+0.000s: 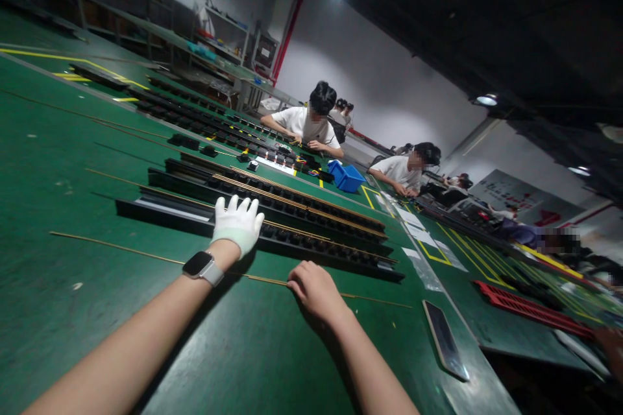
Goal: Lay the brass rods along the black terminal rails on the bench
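My left hand (238,224), in a white glove and with a smartwatch (199,266) at the wrist, lies with fingers spread over the nearest long black channel (168,219). Bare, my right hand (314,288) has its fingers curled down on a thin brass-coloured rod (117,248) at the table surface. This rod runs in front of the channels and passes beneath my left wrist; my knuckles hide the pinch itself. Behind the nearest channel lie more black channels (160,179), with brass-coloured strips (302,207) along them.
A phone (445,340) lies right of my right forearm on the green table (233,363). Beyond the channels are a blue bin (346,176), small black parts (183,141) and wired pieces. Co-workers (302,122) sit across the table. A red slotted tray (530,308) is at right.
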The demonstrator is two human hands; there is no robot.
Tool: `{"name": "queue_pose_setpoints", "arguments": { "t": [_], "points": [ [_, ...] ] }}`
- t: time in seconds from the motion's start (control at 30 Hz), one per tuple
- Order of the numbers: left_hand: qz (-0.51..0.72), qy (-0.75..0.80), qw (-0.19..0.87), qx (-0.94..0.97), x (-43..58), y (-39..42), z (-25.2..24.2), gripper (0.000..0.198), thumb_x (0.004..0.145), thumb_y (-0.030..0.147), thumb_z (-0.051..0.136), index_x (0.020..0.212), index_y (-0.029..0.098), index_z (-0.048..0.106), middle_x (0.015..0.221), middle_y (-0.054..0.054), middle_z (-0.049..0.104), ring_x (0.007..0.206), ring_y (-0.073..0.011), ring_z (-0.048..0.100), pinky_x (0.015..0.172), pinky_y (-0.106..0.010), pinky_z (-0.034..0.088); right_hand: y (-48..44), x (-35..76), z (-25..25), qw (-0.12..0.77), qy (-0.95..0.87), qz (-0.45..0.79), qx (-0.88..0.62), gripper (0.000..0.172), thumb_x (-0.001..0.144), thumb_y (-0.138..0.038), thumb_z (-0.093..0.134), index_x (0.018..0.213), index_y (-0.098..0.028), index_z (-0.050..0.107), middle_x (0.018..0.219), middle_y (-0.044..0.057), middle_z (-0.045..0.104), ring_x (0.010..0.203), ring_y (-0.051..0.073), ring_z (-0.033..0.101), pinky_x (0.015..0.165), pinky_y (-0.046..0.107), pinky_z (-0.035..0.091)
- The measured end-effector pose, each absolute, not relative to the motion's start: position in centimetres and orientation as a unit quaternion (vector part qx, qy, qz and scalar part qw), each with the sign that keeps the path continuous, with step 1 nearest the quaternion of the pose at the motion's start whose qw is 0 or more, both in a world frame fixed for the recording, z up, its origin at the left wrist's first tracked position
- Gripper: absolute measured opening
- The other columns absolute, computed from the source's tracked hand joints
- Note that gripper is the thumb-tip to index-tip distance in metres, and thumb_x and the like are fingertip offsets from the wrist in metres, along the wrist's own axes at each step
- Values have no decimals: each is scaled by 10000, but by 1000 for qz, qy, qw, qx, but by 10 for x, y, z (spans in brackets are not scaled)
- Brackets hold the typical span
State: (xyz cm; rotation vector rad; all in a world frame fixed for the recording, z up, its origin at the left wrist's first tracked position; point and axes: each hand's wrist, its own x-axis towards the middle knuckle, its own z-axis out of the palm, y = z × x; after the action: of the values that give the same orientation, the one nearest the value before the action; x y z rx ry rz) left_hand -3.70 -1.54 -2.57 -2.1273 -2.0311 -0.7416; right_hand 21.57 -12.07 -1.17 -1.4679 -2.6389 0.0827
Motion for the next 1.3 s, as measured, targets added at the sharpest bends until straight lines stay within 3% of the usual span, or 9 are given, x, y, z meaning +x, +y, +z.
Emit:
{"name": "queue_pose_setpoints", "arguments": {
  "t": [0.23,0.4,0.53,0.8,0.97,1.07,1.17,1.3],
  "points": [
    [-253,-666,59,-699,-37,-14,-26,581,1028,453,303,1483,207,569,1495,-136,608,1458,-397,403,1225,-631,80,-120,221,-15,35,-880,52,-470,84,1037,-256,592,1042,-256,676,1006,20,710,953,192,627,851,300,454],
    [-254,-664,55,-701,-39,-12,-30,584,1022,461,306,1488,219,561,1507,-133,599,1460,-390,402,1224,-626,91,-128,213,-14,-12,-899,-53,-434,172,1034,-164,521,1111,-215,667,1031,77,683,938,218,600,818,318,475],
    [-265,-655,56,-705,-39,-7,-35,591,1011,466,307,1470,207,572,1507,-149,593,1466,-402,387,1218,-639,98,-131,206,-14,-62,-898,-131,-416,138,1035,-179,533,1089,-197,659,1028,82,683,900,219,603,758,315,500],
    [-233,-668,43,-706,-41,1,-33,587,1005,464,315,1468,204,565,1507,-105,604,1413,-392,425,1176,-652,177,-129,196,-11,-116,-899,-161,-389,127,1021,-155,514,1046,-140,638,948,86,659,828,230,622,661,319,533],
    [-264,-651,37,-711,-38,4,-33,555,985,397,350,1456,236,596,1503,-100,612,1443,-416,416,1181,-706,138,-137,216,11,-27,-892,-118,-435,267,1022,-212,538,1278,-229,613,1134,78,663,918,196,641,689,255,529],
    [-314,-586,33,-747,-27,3,-38,537,970,383,392,1445,270,615,1513,-106,602,1494,-401,377,1230,-682,60,-122,260,38,108,-861,-78,-491,429,992,-152,528,1398,-275,587,1229,67,642,1019,179,644,841,255,538],
    [-334,-506,40,-794,-13,-1,-43,515,971,414,415,1425,314,637,1495,-91,622,1480,-388,414,1245,-658,81,-91,320,60,222,-821,-49,-523,448,969,-117,526,1385,-243,637,1234,95,624,1102,194,629,985,311,517],
    [-310,-469,59,-825,-6,-3,-47,489,970,426,437,1386,327,675,1448,-93,660,1412,-398,496,1210,-675,174,-58,384,58,200,-830,-5,-521,484,918,-36,521,1305,-248,718,1141,83,666,1055,198,648,949,335,534]
  ]
}}
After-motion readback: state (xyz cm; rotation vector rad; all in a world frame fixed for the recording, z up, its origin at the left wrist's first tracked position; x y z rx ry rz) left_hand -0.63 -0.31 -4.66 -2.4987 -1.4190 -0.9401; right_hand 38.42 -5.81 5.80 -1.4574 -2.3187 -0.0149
